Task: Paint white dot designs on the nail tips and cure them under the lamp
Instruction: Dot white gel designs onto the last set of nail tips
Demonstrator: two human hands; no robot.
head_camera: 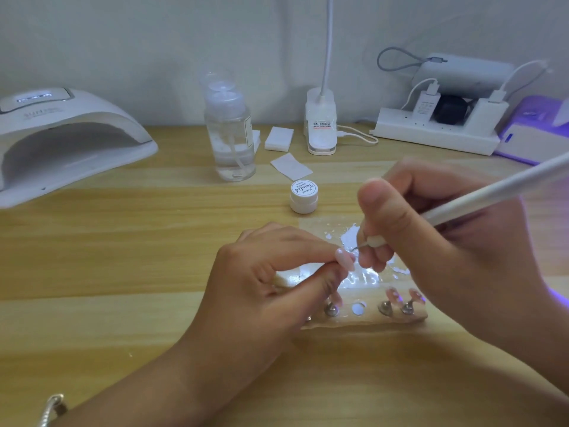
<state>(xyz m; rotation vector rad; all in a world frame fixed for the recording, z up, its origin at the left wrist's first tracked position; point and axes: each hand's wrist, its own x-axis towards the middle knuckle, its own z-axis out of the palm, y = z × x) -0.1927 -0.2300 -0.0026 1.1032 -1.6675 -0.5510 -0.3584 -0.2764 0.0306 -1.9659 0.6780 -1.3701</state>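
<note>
Our L grip [271,272] pinches the nail tip [345,259] over the bench [123,272]. R grip [431,241] holds our dotting pen [492,192], its point just up-R of the tip, nearly touching. We see the lamp [77,118] far L, nearer L grip.

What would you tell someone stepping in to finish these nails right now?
Left hand pinches a pink nail tip. Right hand grips the dotting pen, its point at that tip.
White gel lies smeared on the palette; gel pot is closed behind it. Other tips sit on the stand; one socket is empty.
Done: whether dots are on, too small to tell. Left: dot the tips, cure under the nail lamp, far left.
</note>
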